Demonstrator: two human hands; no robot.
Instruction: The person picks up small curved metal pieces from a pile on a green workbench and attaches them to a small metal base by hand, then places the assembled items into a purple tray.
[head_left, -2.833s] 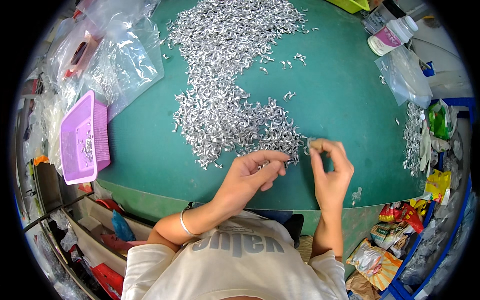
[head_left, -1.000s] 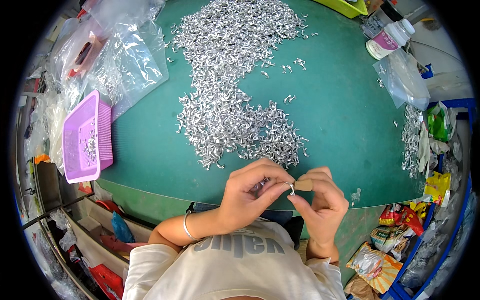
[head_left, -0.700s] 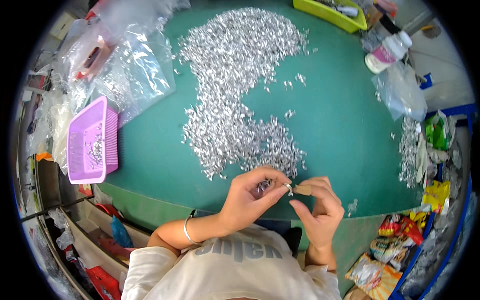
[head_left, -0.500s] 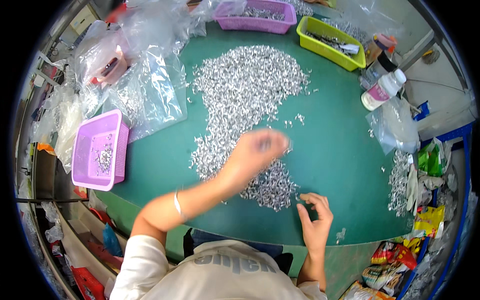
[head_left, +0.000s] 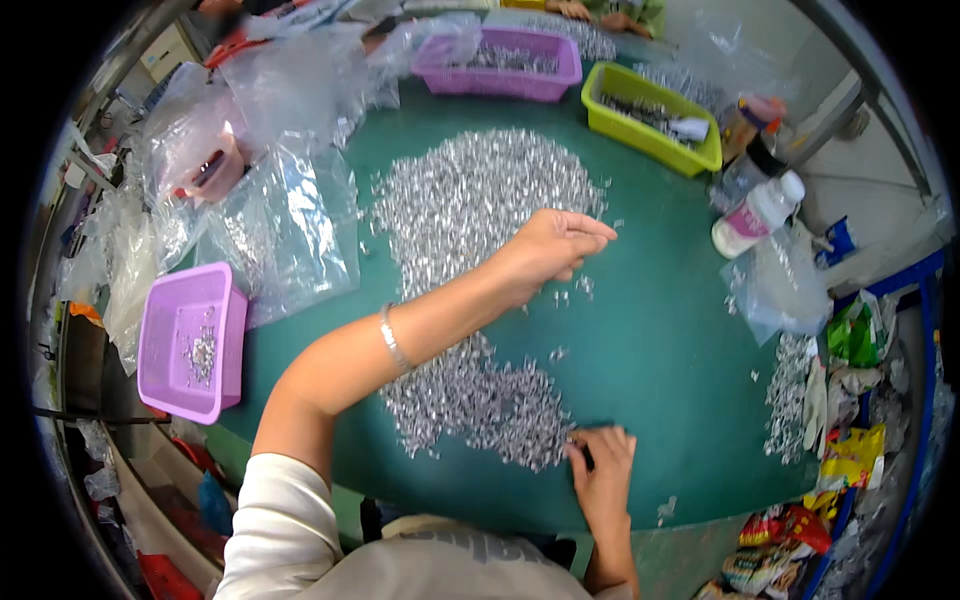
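A wide heap of small shiny silvery metal parts [head_left: 480, 190] covers the middle of the green table [head_left: 680, 370]. My left arm reaches across it, and my left hand [head_left: 555, 245] hovers over the heap's right edge, fingers stretched out to the right. No part shows in that hand. At the near end of the heap, a smaller greyer cluster of parts [head_left: 525, 410] spreads toward me. My right hand [head_left: 603, 465] rests at this cluster's right edge, thumb and forefinger pinched together. Whatever is between those fingertips is too small to make out.
A purple basket [head_left: 238, 350] with some parts stands at the left, beside clear plastic bags [head_left: 310, 235]. Another purple basket [head_left: 500, 88] and a green basket [head_left: 650, 150] stand at the back. Bottles [head_left: 757, 215] and loose parts [head_left: 790, 400] line the right side. Another person's hands [head_left: 622, 22] show at the far edge.
My left hand has moved farther out and to the right, its fingers now straightened. My right thumb and forefinger have closed together at the cluster's edge. The whole view has shifted slightly.
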